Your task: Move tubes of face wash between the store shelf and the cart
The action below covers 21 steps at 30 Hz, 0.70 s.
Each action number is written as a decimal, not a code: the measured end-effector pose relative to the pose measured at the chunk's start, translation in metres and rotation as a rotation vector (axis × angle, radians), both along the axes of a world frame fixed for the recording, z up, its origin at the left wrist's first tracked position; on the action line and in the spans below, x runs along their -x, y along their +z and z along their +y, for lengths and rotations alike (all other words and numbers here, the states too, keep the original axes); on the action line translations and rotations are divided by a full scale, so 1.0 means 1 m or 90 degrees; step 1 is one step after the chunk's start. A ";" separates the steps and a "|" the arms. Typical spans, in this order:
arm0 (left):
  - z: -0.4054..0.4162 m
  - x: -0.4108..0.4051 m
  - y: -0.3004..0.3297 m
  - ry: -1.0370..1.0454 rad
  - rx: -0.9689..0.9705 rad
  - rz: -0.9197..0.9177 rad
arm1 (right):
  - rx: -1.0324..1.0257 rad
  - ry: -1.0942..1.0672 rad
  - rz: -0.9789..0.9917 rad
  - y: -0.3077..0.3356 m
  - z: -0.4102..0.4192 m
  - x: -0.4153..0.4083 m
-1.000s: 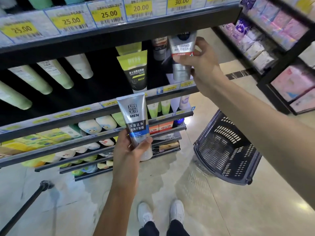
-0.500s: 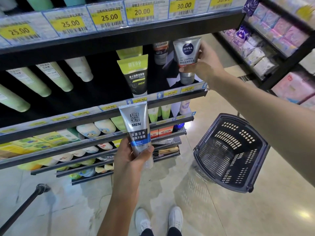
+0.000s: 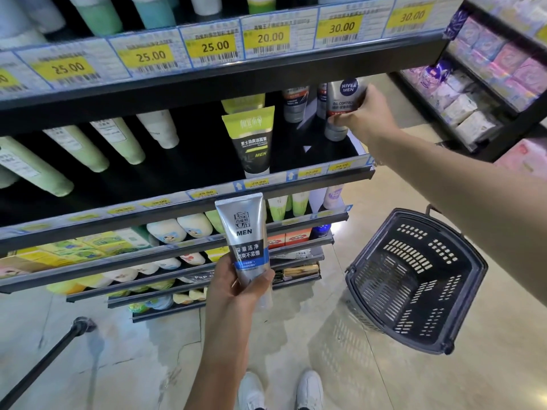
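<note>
L hand [image 3: 236, 287] centre frame, fingers wrapped round silver MEN tube [image 3: 247, 238], upright. R hand [image 3: 365, 115] upper right, clamped on Nivea tube [image 3: 343, 99] at shelf [image 3: 325, 165]. Basket [image 3: 414, 279] lower right on floor.

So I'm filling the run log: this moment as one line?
left hand: holds silver tube | right hand: grips Nivea tube at shelf | basket: empty

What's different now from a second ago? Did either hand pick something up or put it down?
The right hand carried its Nivea Men tube a little further in under the upper shelf, above the shelf board; its grip on the tube has not let go. The left hand holds the silver MEN tube just as before. The basket is still empty.
</note>
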<state>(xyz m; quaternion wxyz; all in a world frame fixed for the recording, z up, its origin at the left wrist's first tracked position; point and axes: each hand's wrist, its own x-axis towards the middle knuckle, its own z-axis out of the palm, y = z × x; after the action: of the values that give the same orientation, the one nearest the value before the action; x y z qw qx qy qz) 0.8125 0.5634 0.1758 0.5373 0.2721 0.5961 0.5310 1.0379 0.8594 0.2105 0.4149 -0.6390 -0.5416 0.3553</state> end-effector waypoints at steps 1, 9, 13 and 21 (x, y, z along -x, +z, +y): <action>-0.001 0.001 0.000 -0.001 0.004 0.003 | 0.002 -0.003 0.000 -0.001 0.002 0.000; -0.008 0.007 0.004 -0.001 0.005 0.026 | 0.025 -0.020 0.008 -0.005 0.005 0.001; -0.011 0.012 0.011 0.013 0.006 0.023 | 0.073 -0.027 0.000 -0.001 -0.002 -0.002; -0.026 0.027 0.057 0.046 0.006 0.042 | 0.087 0.051 -0.332 0.044 -0.096 0.010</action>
<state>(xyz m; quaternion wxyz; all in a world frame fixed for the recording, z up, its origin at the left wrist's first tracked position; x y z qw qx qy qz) 0.7856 0.5371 0.2330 0.4995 0.2652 0.6251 0.5379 1.0278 0.7639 0.2546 0.2026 -0.7135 -0.6298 0.2308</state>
